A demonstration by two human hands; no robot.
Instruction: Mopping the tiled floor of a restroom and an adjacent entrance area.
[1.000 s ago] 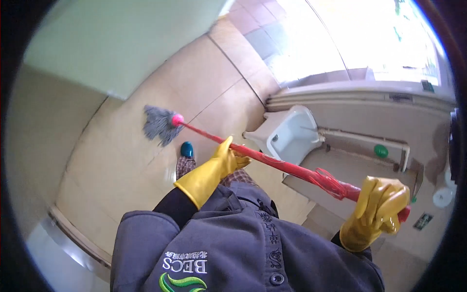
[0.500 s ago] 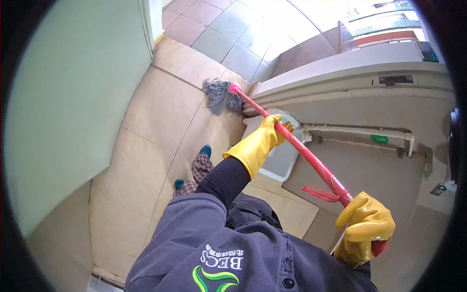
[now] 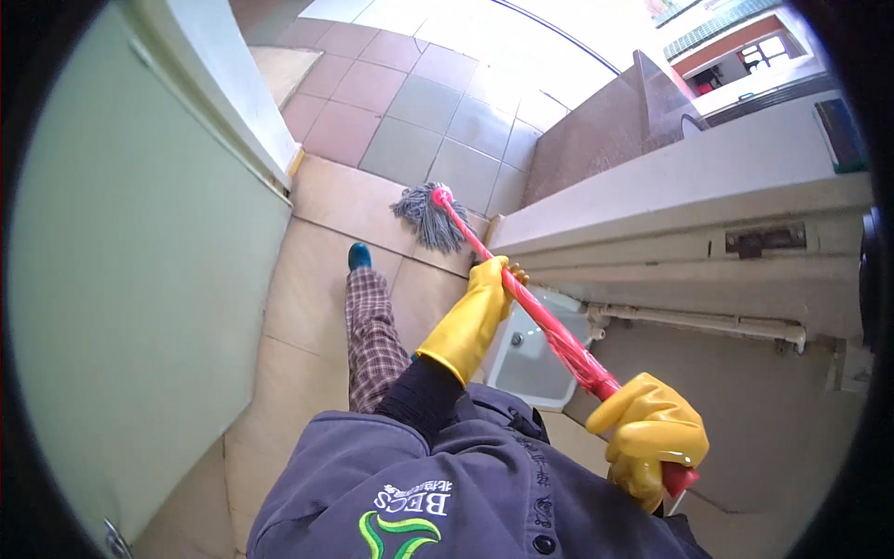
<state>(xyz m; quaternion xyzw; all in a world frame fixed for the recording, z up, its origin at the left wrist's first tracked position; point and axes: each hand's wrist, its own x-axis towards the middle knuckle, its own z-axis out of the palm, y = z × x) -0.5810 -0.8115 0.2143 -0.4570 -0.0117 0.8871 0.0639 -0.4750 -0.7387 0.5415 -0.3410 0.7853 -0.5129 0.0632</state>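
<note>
A mop (image 3: 557, 337) with a red handle slants across my front. Its grey string head (image 3: 431, 222) rests on the beige tiles by the doorway. My left hand (image 3: 489, 296), in a yellow rubber glove, is closed round the handle partway down, its fingertips partly hidden behind it. Near the handle's top end my right hand (image 3: 655, 436), gloved in yellow too, grips it with bent fingers. A short bit of red handle sticks out beyond this hand.
A pale green door (image 3: 140, 279) stands on the left. A white basin (image 3: 549, 373) sits beneath the mop handle, with a white pipe (image 3: 698, 322) beside it on the wall. Pink and grey tiles (image 3: 419, 102) lie past the threshold. A brown panel (image 3: 596, 130) stands beyond the right door frame.
I have moved forward toward the doorway, and one foot is ahead. My right hand has shifted left with the handle's top end. The mop head now lies nearer the threshold, its strings trailing back.
</note>
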